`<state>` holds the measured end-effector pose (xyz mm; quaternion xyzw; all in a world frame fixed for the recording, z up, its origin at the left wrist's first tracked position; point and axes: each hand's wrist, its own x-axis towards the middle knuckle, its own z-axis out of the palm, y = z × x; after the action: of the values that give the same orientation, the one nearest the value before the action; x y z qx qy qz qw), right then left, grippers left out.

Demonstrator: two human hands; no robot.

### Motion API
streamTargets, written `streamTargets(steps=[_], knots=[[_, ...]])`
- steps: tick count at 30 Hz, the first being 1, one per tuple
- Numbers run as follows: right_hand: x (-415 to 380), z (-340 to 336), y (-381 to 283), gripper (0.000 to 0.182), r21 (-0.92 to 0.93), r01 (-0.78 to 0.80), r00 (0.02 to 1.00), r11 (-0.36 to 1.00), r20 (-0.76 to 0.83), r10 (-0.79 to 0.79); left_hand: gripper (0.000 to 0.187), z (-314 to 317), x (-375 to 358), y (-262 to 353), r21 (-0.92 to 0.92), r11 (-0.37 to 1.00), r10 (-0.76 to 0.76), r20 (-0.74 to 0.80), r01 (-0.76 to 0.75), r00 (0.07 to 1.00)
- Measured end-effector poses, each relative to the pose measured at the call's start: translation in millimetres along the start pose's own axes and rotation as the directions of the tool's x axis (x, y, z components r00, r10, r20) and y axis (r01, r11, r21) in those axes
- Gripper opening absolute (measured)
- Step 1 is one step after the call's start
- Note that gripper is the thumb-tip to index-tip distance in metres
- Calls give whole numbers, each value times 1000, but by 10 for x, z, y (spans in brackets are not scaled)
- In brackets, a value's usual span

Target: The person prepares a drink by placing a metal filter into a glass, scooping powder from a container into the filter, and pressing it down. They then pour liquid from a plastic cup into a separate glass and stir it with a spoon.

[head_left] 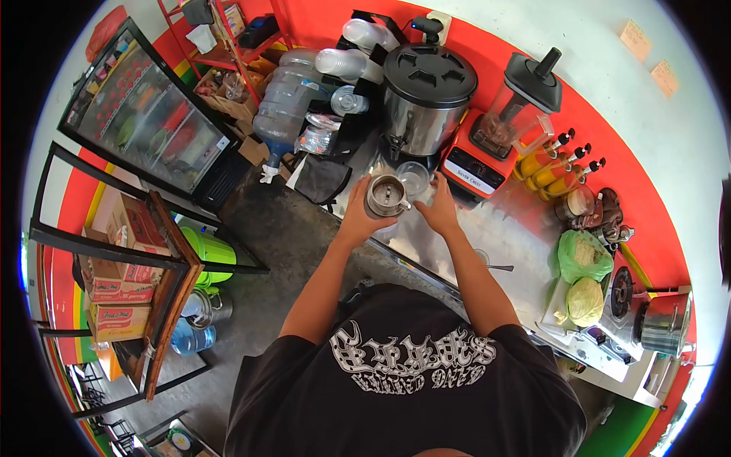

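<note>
My left hand (358,212) is wrapped round the side of a small round metal cup (387,195), held over the counter's front edge. Its open top faces me, and a short knob or handle sticks out on its right. My right hand (439,207) is to the right of the cup with fingers apart, thumb toward that handle. Just beyond, between my hands, a clear plastic cup (413,176) stands on the steel counter (480,228), below the tap of a big steel drink dispenser (423,114).
A red blender (483,156) stands right of the dispenser, with yellow pump bottles (550,171) beyond. Farther right are a cabbage (585,302), a spoon (499,267) and a steel pot (664,324). Water jugs (285,99) and a glass-door fridge (152,114) are leftward.
</note>
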<state>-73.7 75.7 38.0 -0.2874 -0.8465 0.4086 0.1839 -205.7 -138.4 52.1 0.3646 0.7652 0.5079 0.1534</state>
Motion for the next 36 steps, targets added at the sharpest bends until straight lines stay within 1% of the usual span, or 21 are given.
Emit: streamTargets(steps=[2,3,5,6,7,9,10,12,13,15,16,17,18,21,23,25,28,29,31,33,36], knots=[[102,91,50,107,-22,84,996,996,0,-84,128,-6,4,-11,-40,999,1,11,-1,1000],[144,119,49,107,-13,72,997,997,-9,-72,128,-8,14,-22,-32,999,3,26,-2,1000],[214,164,48,111,-15,61,997,998,40,-61,128,1,16,-35,-33,999,11,18,-10,1000],[239,173,70,113,-48,100,994,994,52,-97,128,-11,16,-7,-26,1000,11,30,-10,999],[272,184,84,113,-42,95,994,995,49,-93,128,-21,15,24,-40,999,-12,41,14,999],[332,228,97,111,38,40,994,998,99,-44,129,-52,-1,50,-52,998,-39,45,41,998],[347,250,103,111,39,44,994,998,99,-48,128,-52,4,54,-49,998,-45,47,47,998],[366,272,116,108,115,-6,997,993,83,-4,126,-35,13,40,-51,997,-48,37,50,998],[392,314,188,108,112,3,996,994,86,-13,127,-24,13,9,-59,998,-36,32,38,999],[422,395,274,100,261,105,991,960,49,-122,128,-24,17,-14,-64,998,-24,17,25,1000],[420,420,297,100,265,111,990,958,52,-129,129,-32,17,-5,-53,998,-33,38,35,999],[411,447,323,97,322,104,991,941,49,-126,129,-42,20,1,-40,998,-43,61,46,997],[410,467,345,93,378,95,992,921,46,-121,129,-51,27,17,-35,998,-43,58,45,997],[352,468,457,89,441,78,993,894,47,-110,127,-13,13,2,-14,999,-50,42,50,998],[252,347,378,88,418,81,994,905,34,-105,125,45,36,-154,-144,989,-12,24,15,1000],[167,284,392,88,394,85,995,915,19,-101,125,64,39,-190,-162,987,-9,25,13,1000],[82,185,389,86,408,81,996,909,-5,-87,126,82,38,-204,-202,979,-5,18,9,1000],[54,160,383,84,442,65,998,894,-15,-65,127,86,33,-205,-222,975,-7,11,9,1000],[-8,68,290,83,477,47,999,878,-28,-39,126,83,34,-165,-213,977,-2,7,3,1000],[-56,-17,243,83,511,-36,999,859,-14,50,126,91,11,-154,-204,979,2,2,-1,1000],[-56,-105,181,82,501,10,999,866,-44,14,125,136,14,-116,-204,979,22,-35,-28,999]])
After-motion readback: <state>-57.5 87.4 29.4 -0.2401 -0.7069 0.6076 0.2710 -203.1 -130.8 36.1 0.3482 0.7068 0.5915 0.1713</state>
